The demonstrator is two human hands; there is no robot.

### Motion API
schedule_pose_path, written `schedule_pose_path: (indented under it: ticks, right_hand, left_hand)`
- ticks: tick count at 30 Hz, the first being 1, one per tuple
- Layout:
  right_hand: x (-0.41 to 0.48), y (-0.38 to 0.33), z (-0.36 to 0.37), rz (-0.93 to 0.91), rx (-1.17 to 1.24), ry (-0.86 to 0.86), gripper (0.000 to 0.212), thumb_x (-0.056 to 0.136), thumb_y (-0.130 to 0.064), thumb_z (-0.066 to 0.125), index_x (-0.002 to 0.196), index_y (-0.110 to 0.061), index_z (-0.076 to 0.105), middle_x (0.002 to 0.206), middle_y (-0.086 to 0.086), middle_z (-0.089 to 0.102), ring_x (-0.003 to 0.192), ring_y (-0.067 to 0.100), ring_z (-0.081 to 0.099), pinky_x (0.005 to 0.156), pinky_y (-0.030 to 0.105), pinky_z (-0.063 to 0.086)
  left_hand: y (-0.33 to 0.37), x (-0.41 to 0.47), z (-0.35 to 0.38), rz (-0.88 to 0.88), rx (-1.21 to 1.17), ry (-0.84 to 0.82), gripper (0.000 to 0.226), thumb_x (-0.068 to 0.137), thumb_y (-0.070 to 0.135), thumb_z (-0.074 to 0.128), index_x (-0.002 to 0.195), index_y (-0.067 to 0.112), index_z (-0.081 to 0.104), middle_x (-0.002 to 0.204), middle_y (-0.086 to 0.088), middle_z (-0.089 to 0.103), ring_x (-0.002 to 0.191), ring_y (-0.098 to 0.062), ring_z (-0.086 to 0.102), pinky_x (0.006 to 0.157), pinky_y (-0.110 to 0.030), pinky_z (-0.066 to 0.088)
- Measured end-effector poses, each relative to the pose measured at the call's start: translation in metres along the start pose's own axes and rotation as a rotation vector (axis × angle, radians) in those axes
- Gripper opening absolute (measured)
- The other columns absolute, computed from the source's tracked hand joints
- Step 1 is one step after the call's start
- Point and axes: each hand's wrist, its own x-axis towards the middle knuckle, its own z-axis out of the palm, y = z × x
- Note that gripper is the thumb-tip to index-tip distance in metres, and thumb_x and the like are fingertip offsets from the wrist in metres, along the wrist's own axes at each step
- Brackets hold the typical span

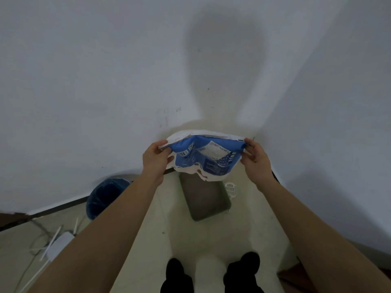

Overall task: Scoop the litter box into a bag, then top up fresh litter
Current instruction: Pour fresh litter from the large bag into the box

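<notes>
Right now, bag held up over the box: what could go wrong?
The litter bag hangs its ragged torn edge high above the litter box, so a pour may scatter onto the floor. The left hand and right hand grip only its upper corners; a slip could drop it.

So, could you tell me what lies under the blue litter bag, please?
The green litter box lies on the floor beneath the litter bag, grey litter inside. The bag covers its far end.
</notes>
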Motion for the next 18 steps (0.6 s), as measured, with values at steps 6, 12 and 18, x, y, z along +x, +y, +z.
schedule_pose_path:
  ticks: [6, 12, 18]
  right_hand:
    - [0.007, -0.005, 0.001, -0.022, -0.06, 0.055, 0.05, 0.092, 0.009, 0.058, 0.137, -0.009, 0.045, 0.132, 0.016, 0.058, 0.099, 0.016, 0.065, 0.07, 0.01, 0.052]
    - [0.019, 0.025, -0.003, -0.019, -0.325, -0.014, 0.084, 0.084, -0.016, 0.078, 0.152, -0.023, 0.031, 0.126, -0.004, 0.053, 0.106, 0.016, 0.061, 0.081, 0.021, 0.054]
    - [0.032, 0.095, -0.006, -0.014, -0.531, 0.037, 0.045, 0.081, -0.044, 0.075, 0.121, -0.027, 0.063, 0.104, 0.005, 0.063, 0.09, 0.019, 0.065, 0.08, 0.036, 0.055]
  left_hand:
    - [0.008, 0.006, 0.002, 0.001, 0.01, -0.025, 0.023, 0.09, -0.005, 0.059, 0.108, 0.009, 0.059, 0.108, -0.014, 0.063, 0.098, -0.025, 0.061, 0.087, -0.036, 0.055]
    - [-0.01, 0.025, 0.012, -0.035, 0.022, -0.062, 0.028, 0.091, -0.007, 0.056, 0.115, 0.007, 0.054, 0.106, -0.01, 0.062, 0.098, -0.023, 0.061, 0.08, -0.03, 0.056]
    - [-0.06, 0.063, 0.029, -0.113, -0.024, -0.101, 0.067, 0.092, -0.001, 0.059, 0.147, 0.017, 0.026, 0.125, -0.009, 0.052, 0.112, -0.022, 0.059, 0.088, -0.032, 0.055]
